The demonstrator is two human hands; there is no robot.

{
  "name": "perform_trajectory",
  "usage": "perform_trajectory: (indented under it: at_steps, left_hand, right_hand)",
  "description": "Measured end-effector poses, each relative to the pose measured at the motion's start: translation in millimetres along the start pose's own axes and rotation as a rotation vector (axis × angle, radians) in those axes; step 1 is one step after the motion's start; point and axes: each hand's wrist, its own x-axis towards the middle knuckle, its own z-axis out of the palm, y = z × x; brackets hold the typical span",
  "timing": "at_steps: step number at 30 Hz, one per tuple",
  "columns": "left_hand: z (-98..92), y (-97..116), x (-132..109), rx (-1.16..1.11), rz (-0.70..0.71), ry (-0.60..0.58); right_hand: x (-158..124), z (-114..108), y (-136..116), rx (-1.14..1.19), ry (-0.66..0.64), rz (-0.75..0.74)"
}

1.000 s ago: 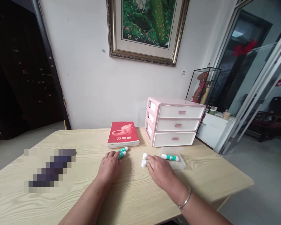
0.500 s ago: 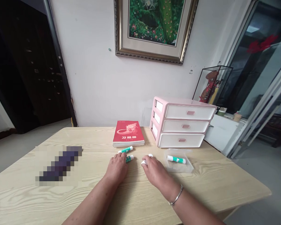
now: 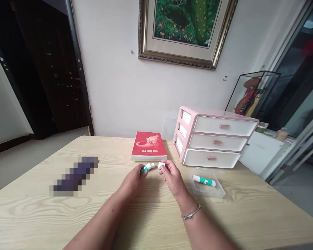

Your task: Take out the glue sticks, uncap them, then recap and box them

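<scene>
My left hand is closed round a green-and-white glue stick, held above the wooden table with its white end pointing right. My right hand pinches a small white cap just to the right of the stick's end; the two are a little apart. Another green-and-white glue stick lies in a shallow clear plastic tray to the right of my right hand. A silver bracelet sits on my right wrist.
A red book lies flat at the table's back, beside a pink three-drawer organiser with all drawers shut. A blurred dark object lies at the left. A framed picture hangs on the wall; a glass case stands right.
Both hands have lifted off the table and come together: the left picked up a glue stick, the right picked up a white cap. The view shifted, so everything sits further right.
</scene>
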Motion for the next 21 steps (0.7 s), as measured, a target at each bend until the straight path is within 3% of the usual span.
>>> perform_trajectory:
  at_steps: [3,6,14,21]
  left_hand:
    - [-7.8,10,-6,-0.324,0.001,-0.085]
    - [-12.4,24,-13,-0.486,0.005,-0.199]
    - [-18.3,31,-19,-0.711,-0.041,-0.254]
    - [-15.9,31,-19,-0.746,-0.027,-0.307]
  right_hand:
    - [0,-9,-4,0.073,-0.057,0.020]
    - [-2,-12,-10,0.109,-0.095,0.002]
    - [-6,-11,-19,0.158,-0.104,0.015]
    - [-5,-11,-18,0.201,-0.114,0.027]
